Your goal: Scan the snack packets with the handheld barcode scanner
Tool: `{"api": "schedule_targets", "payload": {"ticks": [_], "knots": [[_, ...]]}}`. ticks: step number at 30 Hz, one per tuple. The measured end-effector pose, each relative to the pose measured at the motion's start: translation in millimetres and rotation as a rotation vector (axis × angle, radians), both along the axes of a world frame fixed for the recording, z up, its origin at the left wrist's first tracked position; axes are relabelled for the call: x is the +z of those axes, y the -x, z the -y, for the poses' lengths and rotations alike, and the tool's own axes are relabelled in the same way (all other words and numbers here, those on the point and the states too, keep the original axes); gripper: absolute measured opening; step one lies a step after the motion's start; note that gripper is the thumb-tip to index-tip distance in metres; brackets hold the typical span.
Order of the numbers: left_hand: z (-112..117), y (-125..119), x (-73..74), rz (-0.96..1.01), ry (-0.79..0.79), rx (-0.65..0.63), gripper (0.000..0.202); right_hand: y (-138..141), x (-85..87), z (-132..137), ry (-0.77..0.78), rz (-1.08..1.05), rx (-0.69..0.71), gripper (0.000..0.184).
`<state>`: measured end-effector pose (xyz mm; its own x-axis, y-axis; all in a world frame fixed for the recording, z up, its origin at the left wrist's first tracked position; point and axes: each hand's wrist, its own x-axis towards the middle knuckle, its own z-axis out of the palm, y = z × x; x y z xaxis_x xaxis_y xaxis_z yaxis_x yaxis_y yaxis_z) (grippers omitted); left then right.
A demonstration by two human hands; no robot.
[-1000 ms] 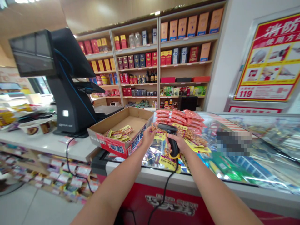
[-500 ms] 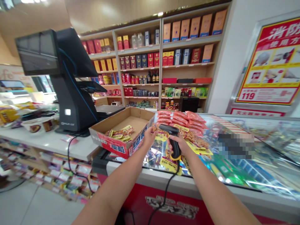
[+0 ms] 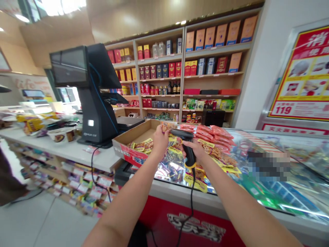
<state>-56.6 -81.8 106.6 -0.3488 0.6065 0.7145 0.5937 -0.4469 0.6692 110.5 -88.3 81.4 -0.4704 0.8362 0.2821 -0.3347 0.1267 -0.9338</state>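
Note:
My right hand (image 3: 193,148) is wrapped round the handle of a black barcode scanner (image 3: 189,154), its head pointing left. Just left of the scanner's head, my left hand (image 3: 161,140) pinches a snack packet (image 3: 168,127) with yellow and orange-brown printing, partly hidden behind the fingers. Below and behind that hand is an open cardboard box (image 3: 122,152) with several similar yellow packets (image 3: 142,145) inside. More yellow snack packets (image 3: 196,181) lie on the glass freezer top under and beside the scanner. Stacked pink-red packets (image 3: 214,135) sit behind my right hand.
A dark point-of-sale terminal (image 3: 99,113) stands on the white counter (image 3: 102,154) at left, beside paper bowls (image 3: 61,134). The scanner's cable (image 3: 191,202) hangs down the freezer's red front (image 3: 159,209). Shelves (image 3: 213,77) of boxed goods line the back wall.
My left hand has moved left and up from beside the scanner with the packet, and now overlaps the box. The scanner stays in my right hand. The view has shifted left.

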Motion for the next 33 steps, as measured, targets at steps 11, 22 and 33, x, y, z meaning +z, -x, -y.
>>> {"api": "schedule_targets", "payload": {"ticks": [11, 22, 33], "knots": [[17, 118, 1.7, -0.184, 0.214, 0.479, 0.061, 71, 17.1, 18, 0.040, 0.020, 0.118, 0.023], [11, -2, -17.8, -0.299, -0.169, -0.188, 0.037, -10, -12.3, 10, 0.003, -0.111, -0.097, 0.023], [-69, -122, -68.4, -0.654, 0.004, -0.726, 0.054, -91, -46.3, -6, -0.010, -0.193, -0.358, 0.027]]}}
